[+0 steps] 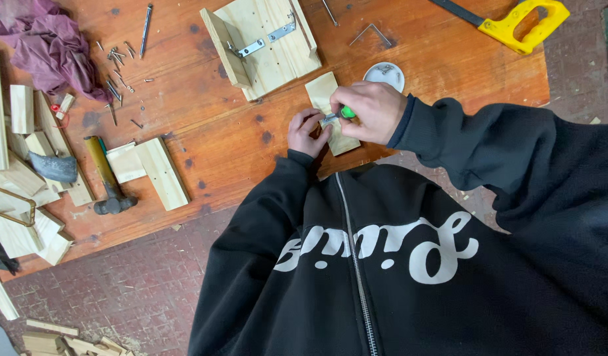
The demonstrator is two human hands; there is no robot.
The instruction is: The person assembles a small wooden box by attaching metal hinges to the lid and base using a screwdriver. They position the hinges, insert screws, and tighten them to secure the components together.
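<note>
A small pale wood block lies at the near edge of the brown wooden table. My left hand rests on the block's left side, its fingers pinching a small metal bracket against the wood. My right hand is closed around a green-handled tool, probably a screwdriver, whose tip meets the bracket. Both black sleeves reach in from below.
A wooden assembly with a metal angle bracket stands behind the block. Also present: a white dish of screws, a yellow-handled saw, a hammer, loose nails, a purple cloth, wood offcuts at left.
</note>
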